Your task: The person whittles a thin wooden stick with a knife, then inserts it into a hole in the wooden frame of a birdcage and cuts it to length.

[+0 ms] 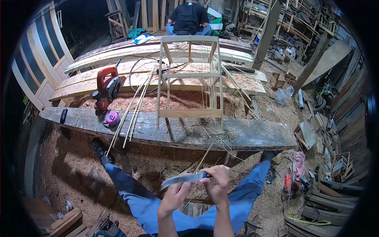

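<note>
My right hand (218, 181) is closed round the handle of a knife, whose broad grey blade (178, 180) points left across my lap. Just under the blade, my left hand (176, 197) is closed on a thin pale strip (204, 157) of wood or cane. The strip slants up toward the bench from beneath the knife; its lower end is hidden by the blade and fingers. Ahead, a small wooden frame (190, 113) stands upright on the dark plank bench (256, 132), with thin strands strung along its right side.
On the bench's left are a red power planer (107, 87), a pink tape measure (113, 117) and several loose strips (138, 106). Fine shavings (221, 136) lie by the frame. Behind are long boards (85, 85) and a seated person (188, 17). A red power tool (288, 182) lies at right.
</note>
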Action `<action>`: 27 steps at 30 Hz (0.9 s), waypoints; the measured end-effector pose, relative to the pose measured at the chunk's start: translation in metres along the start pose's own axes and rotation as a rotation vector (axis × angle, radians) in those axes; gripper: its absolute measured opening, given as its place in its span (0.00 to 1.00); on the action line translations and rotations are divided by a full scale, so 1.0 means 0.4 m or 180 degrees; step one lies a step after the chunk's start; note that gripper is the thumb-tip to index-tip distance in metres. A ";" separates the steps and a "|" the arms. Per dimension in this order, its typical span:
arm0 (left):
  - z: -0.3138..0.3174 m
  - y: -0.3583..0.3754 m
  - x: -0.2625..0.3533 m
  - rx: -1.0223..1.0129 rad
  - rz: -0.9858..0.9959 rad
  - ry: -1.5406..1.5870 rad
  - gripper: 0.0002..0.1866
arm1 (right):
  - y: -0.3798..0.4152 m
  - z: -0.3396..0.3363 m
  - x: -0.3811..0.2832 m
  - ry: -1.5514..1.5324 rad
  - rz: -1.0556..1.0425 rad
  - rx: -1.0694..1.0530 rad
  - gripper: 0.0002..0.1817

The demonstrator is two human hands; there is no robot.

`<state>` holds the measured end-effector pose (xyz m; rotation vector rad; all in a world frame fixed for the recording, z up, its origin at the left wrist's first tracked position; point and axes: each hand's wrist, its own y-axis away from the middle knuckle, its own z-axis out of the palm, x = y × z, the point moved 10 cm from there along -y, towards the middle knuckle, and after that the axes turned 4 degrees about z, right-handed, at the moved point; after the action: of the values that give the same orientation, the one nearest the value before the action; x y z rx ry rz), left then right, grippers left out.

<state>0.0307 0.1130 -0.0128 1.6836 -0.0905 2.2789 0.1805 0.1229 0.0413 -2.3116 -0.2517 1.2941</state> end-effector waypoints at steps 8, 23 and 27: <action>-0.015 0.001 -0.018 0.0000 -0.0238 0.0031 0.10 | 0.000 -0.058 0.034 0.0438 0.0074 0.0246 0.22; -0.091 0.028 0.035 0.0457 -0.0285 0.0323 0.11 | 0.039 -0.099 0.112 0.0808 0.0201 0.0716 0.23; -0.269 0.100 0.090 0.1388 0.0364 0.0421 0.09 | 0.099 -0.240 0.252 0.0930 0.1209 0.1836 0.22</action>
<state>-0.0892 0.1069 -0.0068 1.7513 0.3748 2.6324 0.3125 0.0966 -0.0118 -2.0448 0.6066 0.9917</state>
